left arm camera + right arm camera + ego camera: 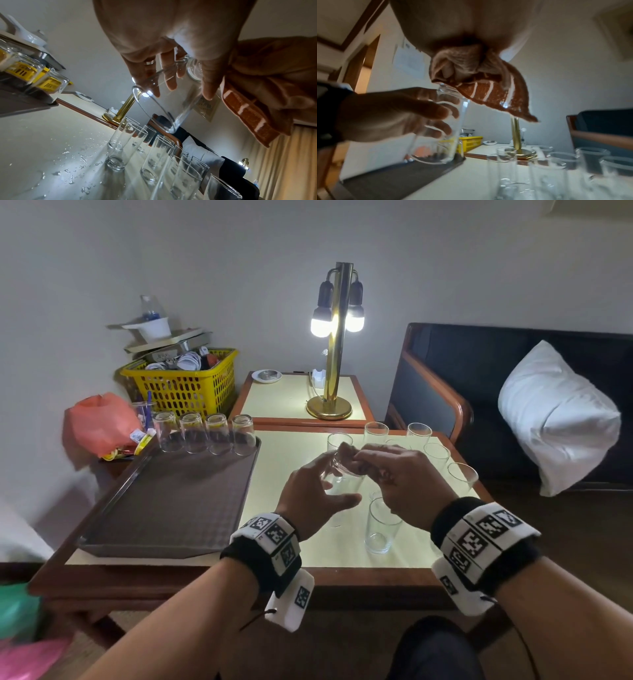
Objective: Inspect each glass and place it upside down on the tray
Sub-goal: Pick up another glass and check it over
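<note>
My left hand (320,491) holds a clear glass (342,479) tilted above the table, fingers and thumb curled round its wall. My right hand (394,474) grips a bunched brown cloth (346,455) and presses it against one end of the glass. The left wrist view shows the glass (163,105) under the fingers (165,75), with the cloth (248,108) beside it. In the right wrist view the cloth (488,86) meets the top of the glass (443,128). A brown tray (164,508) lies at the left, with several glasses (205,433) upside down along its far edge.
Several upright glasses (380,525) stand on the right half of the cream table (281,460). Water drops (77,169) lie on the tabletop. A lit brass lamp (334,354) stands behind, a yellow basket (185,385) at the back left, and a dark sofa with a white pillow (555,416) at the right.
</note>
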The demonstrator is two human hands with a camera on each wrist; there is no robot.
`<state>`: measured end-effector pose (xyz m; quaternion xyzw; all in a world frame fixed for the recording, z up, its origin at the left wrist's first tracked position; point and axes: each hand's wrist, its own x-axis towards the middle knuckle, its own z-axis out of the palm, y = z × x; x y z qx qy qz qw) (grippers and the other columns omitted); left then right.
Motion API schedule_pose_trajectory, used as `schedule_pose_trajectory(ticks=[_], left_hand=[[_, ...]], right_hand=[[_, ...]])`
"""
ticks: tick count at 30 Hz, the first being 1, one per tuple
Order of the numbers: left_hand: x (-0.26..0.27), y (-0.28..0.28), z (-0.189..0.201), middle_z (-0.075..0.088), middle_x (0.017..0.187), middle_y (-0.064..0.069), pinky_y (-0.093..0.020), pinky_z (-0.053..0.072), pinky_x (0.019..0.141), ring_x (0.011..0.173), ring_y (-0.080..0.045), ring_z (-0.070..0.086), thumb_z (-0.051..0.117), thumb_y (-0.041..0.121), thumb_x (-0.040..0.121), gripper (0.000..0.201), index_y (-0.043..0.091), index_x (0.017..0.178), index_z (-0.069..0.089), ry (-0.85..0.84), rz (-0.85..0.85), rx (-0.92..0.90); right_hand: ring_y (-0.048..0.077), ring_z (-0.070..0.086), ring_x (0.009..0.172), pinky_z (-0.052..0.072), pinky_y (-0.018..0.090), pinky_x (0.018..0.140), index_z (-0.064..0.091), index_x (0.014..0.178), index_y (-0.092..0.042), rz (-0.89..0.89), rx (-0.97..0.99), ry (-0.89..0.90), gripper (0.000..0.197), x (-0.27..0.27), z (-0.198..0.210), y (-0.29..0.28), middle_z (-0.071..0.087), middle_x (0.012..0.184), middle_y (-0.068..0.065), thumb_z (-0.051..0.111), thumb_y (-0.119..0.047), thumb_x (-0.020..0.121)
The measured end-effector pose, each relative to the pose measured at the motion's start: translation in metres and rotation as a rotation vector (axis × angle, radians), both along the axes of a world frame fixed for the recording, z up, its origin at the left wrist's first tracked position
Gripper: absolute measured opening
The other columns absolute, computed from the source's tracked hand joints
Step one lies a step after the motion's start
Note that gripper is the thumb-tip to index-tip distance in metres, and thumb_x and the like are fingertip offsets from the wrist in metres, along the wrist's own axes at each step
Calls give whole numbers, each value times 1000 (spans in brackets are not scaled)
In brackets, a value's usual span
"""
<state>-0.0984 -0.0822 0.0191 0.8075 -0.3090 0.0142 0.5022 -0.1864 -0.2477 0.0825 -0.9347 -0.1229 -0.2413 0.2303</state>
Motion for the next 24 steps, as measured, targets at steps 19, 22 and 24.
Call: schedule_pose_trajectory(ticks=[19, 22, 24], left_hand=[[-2, -9, 2, 71, 127, 2, -37, 61, 91, 109, -16, 69, 91, 32, 78, 67, 19, 136, 61, 53, -34, -42], [2, -4, -1, 71, 125, 5, -38, 62, 88, 106, -15, 70, 90, 37, 77, 67, 23, 135, 60, 66, -28, -26], [1, -4, -3, 71, 124, 6, -37, 62, 88, 104, -13, 70, 90, 41, 76, 70, 25, 137, 59, 63, -22, -11]], right_hand=[[14, 67, 102, 49, 9, 87, 73, 121, -13, 52, 2, 30, 37, 8, 4, 4, 74, 113, -1, 69, 6, 90], [9, 65, 101, 47, 3, 86, 74, 119, -15, 70, 46, 31, 37, 5, 3, -1, 74, 113, -2, 70, 7, 89], [13, 66, 102, 51, 9, 88, 73, 120, -14, 39, 34, 39, 37, 5, 4, -4, 73, 114, 0, 68, 7, 90]])
